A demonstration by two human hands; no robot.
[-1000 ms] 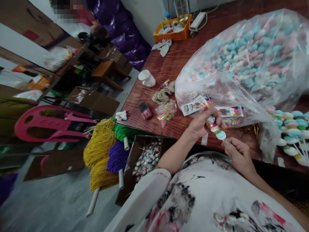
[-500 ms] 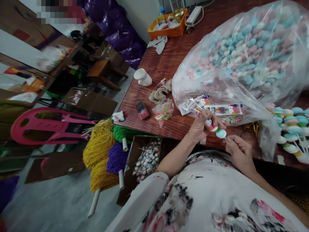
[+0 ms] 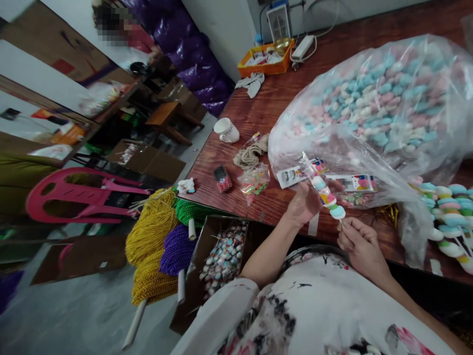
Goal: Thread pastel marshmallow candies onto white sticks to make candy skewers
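A marshmallow skewer (image 3: 327, 198) in white, blue, pink and yellow pieces slants over the table's front edge, with what looks like clear film at its top end. My right hand (image 3: 360, 244) pinches the thin white stick just below the lowest blue-and-white piece. Close beside the skewer is my left hand (image 3: 303, 204), palm turned up and fingers loosely apart; some of them are hidden behind the marshmallows. Printed packets (image 3: 351, 182) lie just beyond the hands. A large clear bag (image 3: 369, 103) of pastel marshmallows spreads over the table behind them.
More marshmallow skewers (image 3: 453, 207) lie at the right. A white mug (image 3: 226, 131), twine (image 3: 251, 154) and a small candy bag (image 3: 254, 181) are on the left. Below the edge stand a carton (image 3: 192, 296) of small wrapped pieces and yellow cord bundles (image 3: 151, 231). A person sits far left.
My left hand has loosened from around the upper marshmallows, so more of the skewer shows. My right hand keeps its pinch on the stick. The view has shifted slightly.
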